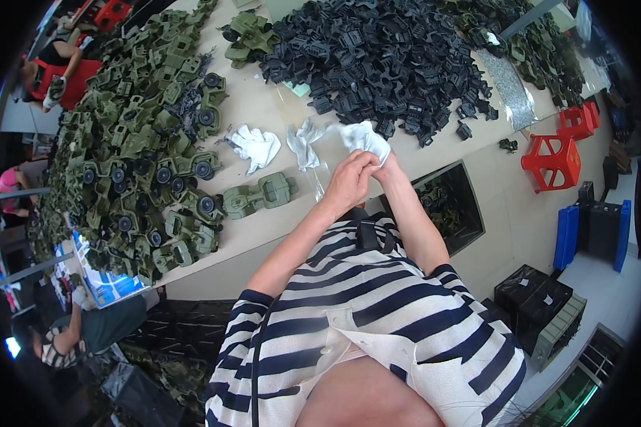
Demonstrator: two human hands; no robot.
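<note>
A white glove [368,139] is partly over my right hand [387,169], hiding its fingers; only the wrist and the base of the hand show bare. At the glove's cuff my left hand [360,173] is closed, pinching the fabric. Two more white gloves lie on the table to the left: a crumpled one [305,145] close by and a flatter one [255,147] farther off. Nearer to me than these rests an olive-green toy vehicle body [261,195].
A large heap of black plastic parts [377,64] covers the far table [292,107]. Piled olive-green toy vehicles [142,142] fill the left. A dark bin [449,206] sits below the table edge. Red stools [552,162] and black crates [534,299] stand right. Other people work at left.
</note>
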